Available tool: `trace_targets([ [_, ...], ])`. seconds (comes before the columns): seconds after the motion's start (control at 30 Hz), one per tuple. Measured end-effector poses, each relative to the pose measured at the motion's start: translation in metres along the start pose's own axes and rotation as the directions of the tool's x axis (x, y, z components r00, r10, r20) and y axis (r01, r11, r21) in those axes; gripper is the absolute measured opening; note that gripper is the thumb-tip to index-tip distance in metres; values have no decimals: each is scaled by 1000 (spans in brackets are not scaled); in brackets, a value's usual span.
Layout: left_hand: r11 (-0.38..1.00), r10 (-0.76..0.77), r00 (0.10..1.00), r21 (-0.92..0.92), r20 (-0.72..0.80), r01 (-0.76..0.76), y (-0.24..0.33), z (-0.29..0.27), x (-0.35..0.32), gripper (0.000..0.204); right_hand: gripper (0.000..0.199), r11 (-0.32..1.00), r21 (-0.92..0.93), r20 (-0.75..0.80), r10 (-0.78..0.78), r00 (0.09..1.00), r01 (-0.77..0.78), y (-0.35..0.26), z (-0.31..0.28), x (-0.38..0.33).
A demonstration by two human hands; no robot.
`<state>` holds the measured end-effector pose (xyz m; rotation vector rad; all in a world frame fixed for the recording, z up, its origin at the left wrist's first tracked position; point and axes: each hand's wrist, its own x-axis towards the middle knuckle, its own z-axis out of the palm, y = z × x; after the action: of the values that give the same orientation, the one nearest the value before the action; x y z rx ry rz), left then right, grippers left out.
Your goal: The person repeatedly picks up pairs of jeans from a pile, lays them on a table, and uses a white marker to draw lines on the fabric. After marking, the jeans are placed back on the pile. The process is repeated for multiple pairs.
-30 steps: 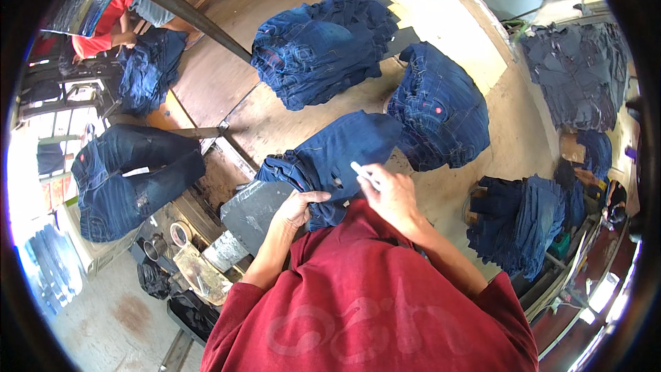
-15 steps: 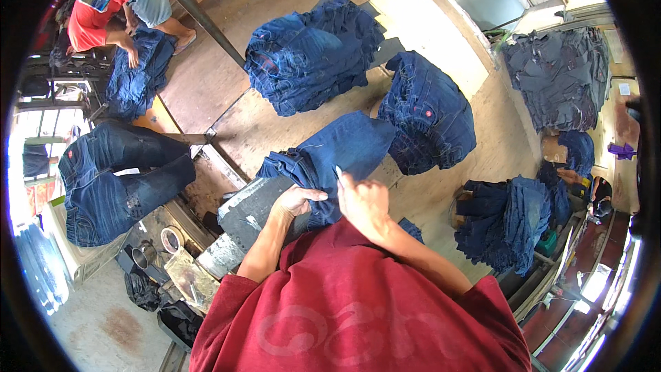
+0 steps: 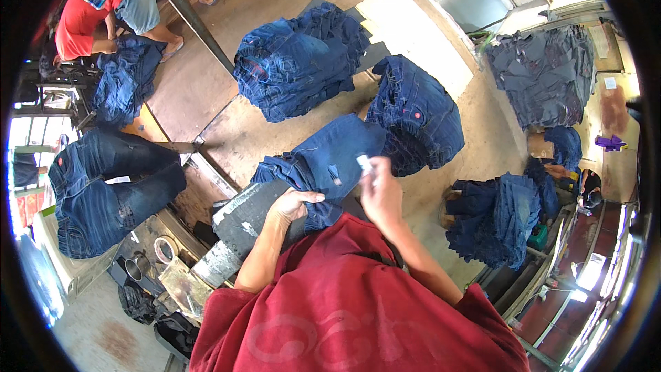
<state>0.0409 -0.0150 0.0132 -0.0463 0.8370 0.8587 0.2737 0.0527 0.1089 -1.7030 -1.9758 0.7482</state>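
A pair of blue jeans lies bunched over the end of a dark, paint-worn board in front of me. My left hand is closed on the near edge of the denim, thumb on top. My right hand is raised just to the right of the jeans, its fingers pinching a small white piece whose kind I cannot make out. Between the hands, a small patch with a pale mark shows on the cloth.
Beyond the jeans stand two jeans piles. More denim and a grey cloth stack are at right. Dark jeans drape at left, near a tape roll. A person in red bends over denim, far left.
My right hand has lifted off the denim and moved right with the white piece, uncovering the pale-marked patch. My left hand keeps its hold. The view has shifted slightly.
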Motion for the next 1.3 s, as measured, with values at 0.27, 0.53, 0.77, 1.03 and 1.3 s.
trace_targets([
  [0.27,932,-38,925,321,-378,169,-35,-3,-105,78,50,-222,379,807,554,204,-898,153,12,100],
  [0.53,627,58,970,765,-238,150,-18,44,-58,79,38,296,726,325,648,689,-621,177,0,257],
  [0.77,911,371,923,-153,-104,-384,3,143,98,56,37,869,471,-66,208,976,-154,163,-85,310],
  [1.03,720,530,832,-431,-163,-544,31,99,64,56,45,899,194,192,-428,883,393,88,-36,77],
  [1.3,672,537,748,-337,-391,-659,-36,27,-51,58,49,864,503,755,-418,505,-36,41,-5,20],
])
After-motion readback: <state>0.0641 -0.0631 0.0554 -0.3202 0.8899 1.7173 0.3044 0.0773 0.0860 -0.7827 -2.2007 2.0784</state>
